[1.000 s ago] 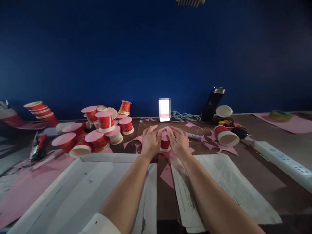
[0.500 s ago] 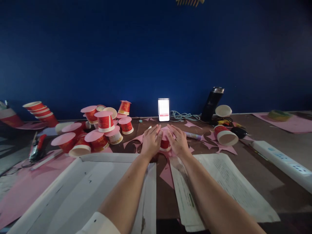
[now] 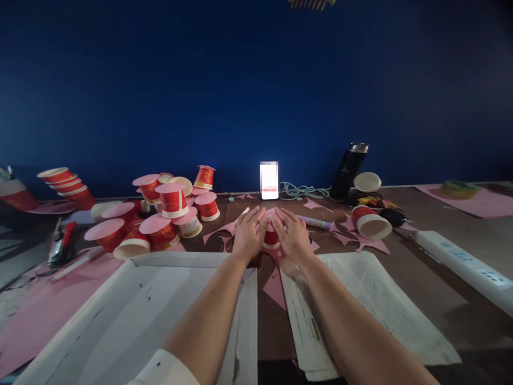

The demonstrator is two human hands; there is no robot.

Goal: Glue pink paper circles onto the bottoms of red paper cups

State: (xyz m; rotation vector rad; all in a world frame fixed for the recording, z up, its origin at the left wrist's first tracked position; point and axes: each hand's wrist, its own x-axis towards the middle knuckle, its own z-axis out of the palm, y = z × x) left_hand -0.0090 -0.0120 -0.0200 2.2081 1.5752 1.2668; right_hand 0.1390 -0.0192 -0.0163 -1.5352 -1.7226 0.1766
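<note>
Pressing on pink paper disc (image 3: 271,215) atop inverted red cup (image 3: 271,238), mid-desk (image 3: 409,267): L hand (image 3: 248,232) & R hand (image 3: 292,233), fingers flat, together. Cup mostly hidden btwn hands.

Print on the white sheets (image 3: 377,299) and the red cups' (image 3: 173,202) patterns is too small to read.
</note>
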